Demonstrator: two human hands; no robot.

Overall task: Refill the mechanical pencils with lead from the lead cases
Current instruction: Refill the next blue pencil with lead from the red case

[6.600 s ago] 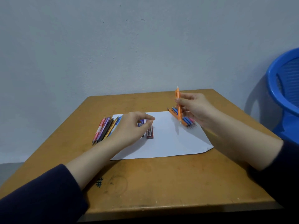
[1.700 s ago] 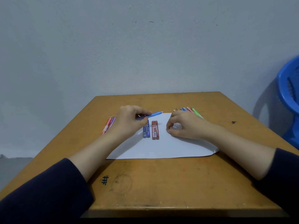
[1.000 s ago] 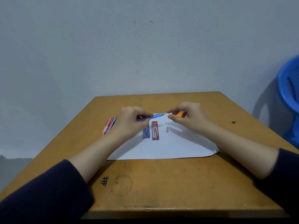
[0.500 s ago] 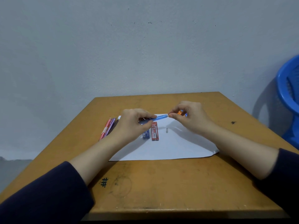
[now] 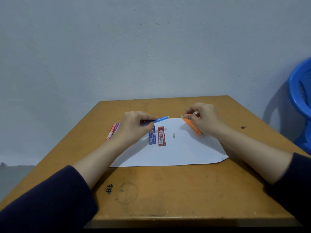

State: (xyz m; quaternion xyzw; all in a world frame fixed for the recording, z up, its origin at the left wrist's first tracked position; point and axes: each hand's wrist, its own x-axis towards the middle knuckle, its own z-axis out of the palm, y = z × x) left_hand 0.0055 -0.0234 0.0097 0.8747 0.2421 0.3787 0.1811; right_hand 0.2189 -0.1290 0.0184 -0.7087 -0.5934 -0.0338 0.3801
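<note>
Head view. We record a wooden tabletop (image 5: pixel 168 190) set against a pale wall, with a blue plastic chair (image 5: pixel 301 98) at its right. A white sheet of paper (image 5: pixel 176 153) lies on the tabletop, and an inked hash mark (image 5: pixel 109 189) sits toward the near edge.

On the sheet a blue lead case (image 5: pixel 152 136) and a red lead case (image 5: pixel 161 136) lie side by side. A small grey cap (image 5: pixel 174 135) lies just to their right. Pink and purple pencils (image 5: pixel 113 130) lie left of the sheet, partly hidden by the left hand (image 5: pixel 133 126).

That hand grips a blue mechanical pencil (image 5: pixel 160 119), whose free end points right, above the cases. The right hand (image 5: pixel 205 120) is apart from that end, its curled fingers pinching a small pale piece (image 5: pixel 181 116). An orange mechanical pencil (image 5: pixel 191 126) lies partly hidden by this hand. We cannot tell whether the pale piece belongs to the orange pencil.
</note>
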